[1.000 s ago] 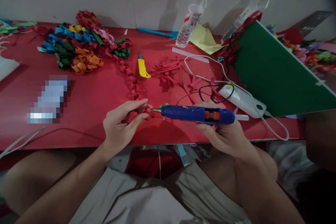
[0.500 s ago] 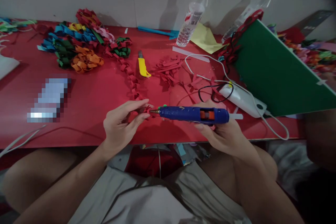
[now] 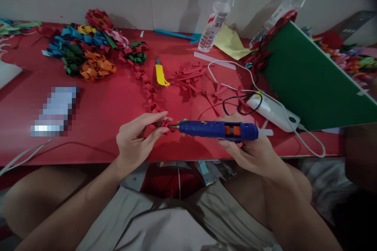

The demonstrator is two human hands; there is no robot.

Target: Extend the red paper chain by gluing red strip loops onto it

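My right hand is wrapped round a blue hot glue gun, with a white glue stick poking out of its back end. The gun's metal nozzle points left, at the fingertips of my left hand. Those fingers pinch the near end of a red paper chain, and the nozzle tip is at the red paper there. From my left hand the chain runs back to a heap of coloured paper chains. Beyond my hands lie a yellow utility knife and a pile of loose red paper strips.
A phone lies at the left. Toward the back stand a water bottle and a second bottle. A green board leans at the right, beside a white power bank with cables. Yellow paper lies by the wall.
Hardly anything differs. The glue gun has shifted very slightly, its nozzle still at the red paper in my left fingers. Both hands keep their holds.
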